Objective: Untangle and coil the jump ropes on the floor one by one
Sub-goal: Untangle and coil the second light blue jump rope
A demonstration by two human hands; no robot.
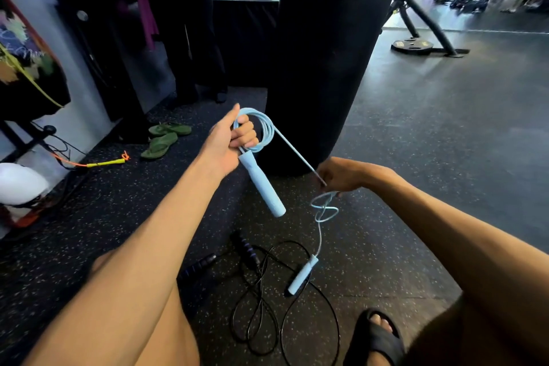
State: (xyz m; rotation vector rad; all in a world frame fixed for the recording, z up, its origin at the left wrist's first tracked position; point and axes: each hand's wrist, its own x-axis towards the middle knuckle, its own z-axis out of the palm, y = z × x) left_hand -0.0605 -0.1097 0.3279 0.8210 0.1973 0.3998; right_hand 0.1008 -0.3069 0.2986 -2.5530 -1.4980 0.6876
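Observation:
My left hand (230, 140) is shut on one handle of the light blue jump rope (261, 184) and on several coils of its cord (264, 128). From the coils the cord runs taut down to my right hand (337, 175), which pinches it. Below that hand the cord hangs in a small knotted loop (325, 208). The rope's second blue handle (303, 275) dangles just above the floor. A black jump rope (267, 300) with dark ribbed handles (245, 248) lies tangled on the floor beneath it.
A black punching bag (326, 53) stands right behind the hands. Green flip-flops (163, 138) and a yellow-orange rope (101, 162) lie at the left by the wall. My sandalled foot (375, 336) rests at the lower right. A weight plate (411, 46) sits far right.

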